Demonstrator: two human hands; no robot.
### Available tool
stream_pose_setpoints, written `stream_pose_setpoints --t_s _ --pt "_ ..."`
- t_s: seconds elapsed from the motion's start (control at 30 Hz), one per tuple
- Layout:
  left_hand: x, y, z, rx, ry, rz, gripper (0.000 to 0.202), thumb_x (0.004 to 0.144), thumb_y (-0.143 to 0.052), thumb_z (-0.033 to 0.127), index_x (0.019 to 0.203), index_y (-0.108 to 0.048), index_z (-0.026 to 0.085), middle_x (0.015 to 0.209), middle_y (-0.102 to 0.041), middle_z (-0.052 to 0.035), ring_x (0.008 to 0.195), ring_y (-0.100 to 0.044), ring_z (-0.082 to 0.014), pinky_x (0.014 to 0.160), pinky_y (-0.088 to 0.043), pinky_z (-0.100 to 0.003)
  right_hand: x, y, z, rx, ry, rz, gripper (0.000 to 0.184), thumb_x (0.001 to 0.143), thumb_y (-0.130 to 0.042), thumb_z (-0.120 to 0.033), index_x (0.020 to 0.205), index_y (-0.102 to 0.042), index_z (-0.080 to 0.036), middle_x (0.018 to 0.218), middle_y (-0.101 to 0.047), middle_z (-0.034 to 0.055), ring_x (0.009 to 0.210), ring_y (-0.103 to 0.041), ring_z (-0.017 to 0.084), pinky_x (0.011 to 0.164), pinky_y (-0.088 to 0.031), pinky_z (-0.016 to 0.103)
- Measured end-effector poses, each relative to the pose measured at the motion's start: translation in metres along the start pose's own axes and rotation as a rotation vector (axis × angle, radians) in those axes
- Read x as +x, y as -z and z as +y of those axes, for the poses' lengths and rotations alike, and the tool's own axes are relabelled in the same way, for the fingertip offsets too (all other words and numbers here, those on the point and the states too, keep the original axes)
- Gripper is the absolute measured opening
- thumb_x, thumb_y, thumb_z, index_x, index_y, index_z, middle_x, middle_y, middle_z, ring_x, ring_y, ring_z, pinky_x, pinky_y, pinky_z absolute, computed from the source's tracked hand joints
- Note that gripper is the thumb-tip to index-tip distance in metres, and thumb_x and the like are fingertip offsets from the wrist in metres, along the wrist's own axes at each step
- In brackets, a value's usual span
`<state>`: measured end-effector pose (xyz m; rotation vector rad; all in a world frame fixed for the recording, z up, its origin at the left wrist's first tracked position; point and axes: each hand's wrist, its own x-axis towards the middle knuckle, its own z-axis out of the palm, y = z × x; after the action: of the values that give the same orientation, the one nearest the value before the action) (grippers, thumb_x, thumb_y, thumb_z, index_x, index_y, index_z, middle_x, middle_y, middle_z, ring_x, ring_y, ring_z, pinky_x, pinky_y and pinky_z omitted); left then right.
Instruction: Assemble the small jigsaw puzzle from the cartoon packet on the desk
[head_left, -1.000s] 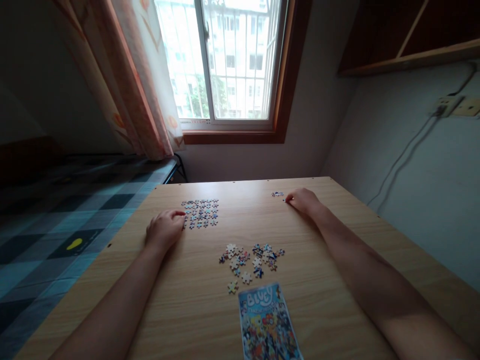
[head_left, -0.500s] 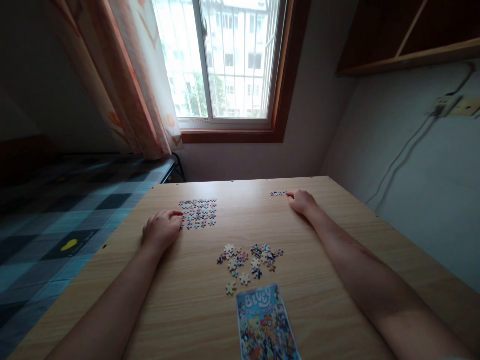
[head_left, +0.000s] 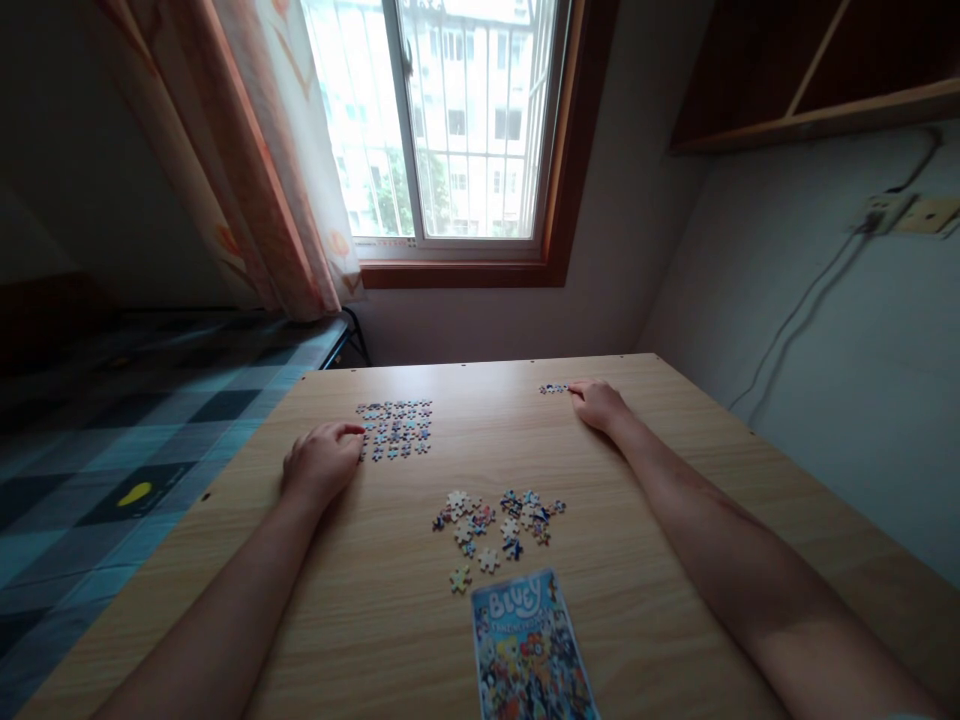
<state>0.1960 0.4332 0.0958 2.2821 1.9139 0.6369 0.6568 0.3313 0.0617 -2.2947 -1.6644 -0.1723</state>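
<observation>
At the left of the wooden table, rows of puzzle pieces (head_left: 396, 428) lie in a grid. My left hand (head_left: 324, 462) rests against the grid's left edge, with its fingers loosely stretched and nothing visible in them. Far right, a short row of puzzle pieces (head_left: 553, 389) lies near the back edge. At its right end my right hand (head_left: 598, 404) has its fingertips together on a puzzle piece, which they mostly cover. A loose heap of puzzle pieces (head_left: 487, 560), some with their pale backs up, lies mid-table between my arms.
In front of the heap lies a colourful picture card (head_left: 531, 645) marked "Bluey". The table (head_left: 375, 620) has its back edge towards a window (head_left: 480, 140). A bed with a checked cover (head_left: 247, 370) stands left, and a cable (head_left: 787, 320) hangs on the right wall.
The view has shifted very slightly. My right hand stays at the right end of the short row, its fingertips a touch further left. My left hand keeps its place by the grid.
</observation>
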Motion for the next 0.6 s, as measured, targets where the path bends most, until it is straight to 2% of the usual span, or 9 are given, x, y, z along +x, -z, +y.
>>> stream_pose_setpoints --t_s 0.6 --pt "-0.0004 -0.0006 0.0009 0.0 0.002 0.008 0.035 0.084 -0.047 0.039 0.102 -0.074 0.025 0.119 -0.07 -0.0066 0.113 -0.058 -0.0329 0.1 -0.045 -0.044 0.0012 -0.0051 0.0023 -0.01 0.006 0.018 0.035 0.097 -0.045 -0.027 0.12 -0.071 -0.023 0.134 -0.062 0.0041 0.122 -0.054 0.021 0.109 -0.039 0.032"
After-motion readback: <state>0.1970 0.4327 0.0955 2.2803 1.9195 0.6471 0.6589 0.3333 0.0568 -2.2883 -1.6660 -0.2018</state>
